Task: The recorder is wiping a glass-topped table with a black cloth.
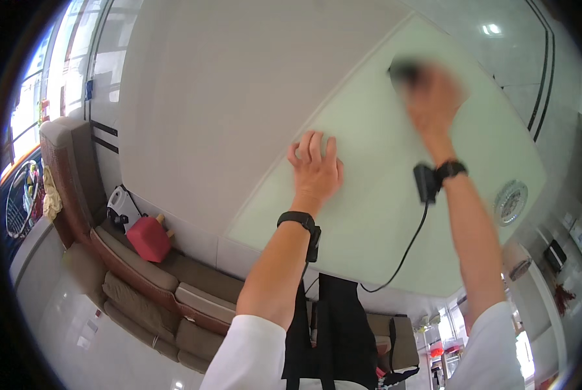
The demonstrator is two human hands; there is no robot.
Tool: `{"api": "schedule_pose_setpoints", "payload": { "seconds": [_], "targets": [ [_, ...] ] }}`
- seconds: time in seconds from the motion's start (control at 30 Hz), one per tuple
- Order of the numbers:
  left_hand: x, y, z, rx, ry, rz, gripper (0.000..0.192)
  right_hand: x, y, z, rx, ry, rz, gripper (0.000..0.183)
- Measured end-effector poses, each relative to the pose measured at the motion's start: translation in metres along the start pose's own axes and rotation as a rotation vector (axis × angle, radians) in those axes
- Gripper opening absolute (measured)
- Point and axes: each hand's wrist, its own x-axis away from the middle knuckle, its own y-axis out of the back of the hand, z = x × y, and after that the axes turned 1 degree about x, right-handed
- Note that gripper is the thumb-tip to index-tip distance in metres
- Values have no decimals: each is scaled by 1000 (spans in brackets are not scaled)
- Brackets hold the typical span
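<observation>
My left hand rests palm down on a pale green tabletop, its fingers spread and bent with nothing in them. Its fingertips lie at the pale seam where the green meets a large grey-beige surface. Farther out to the right, my right hand is blurred. It is closed around a dark object against the green top, too smeared to name more exactly. Each wrist wears a black strap with a small black box; a cable hangs from the right one.
A round cut-glass dish stands near the table's right edge. Beyond the left edge are a red stool and a brown sofa with cushions. A white counter runs along the lower right.
</observation>
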Motion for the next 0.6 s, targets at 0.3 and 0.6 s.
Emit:
{"api": "schedule_pose_setpoints", "payload": {
  "seconds": [0.3, 0.6],
  "targets": [
    [0, 1, -2, -27, -34, 7, 40, 34, 19, 13, -105, 60, 42, 34],
    [4, 4, 1, 17, -15, 53, 43, 149, 44, 86, -86, -74, 105, 39]
  ]
}}
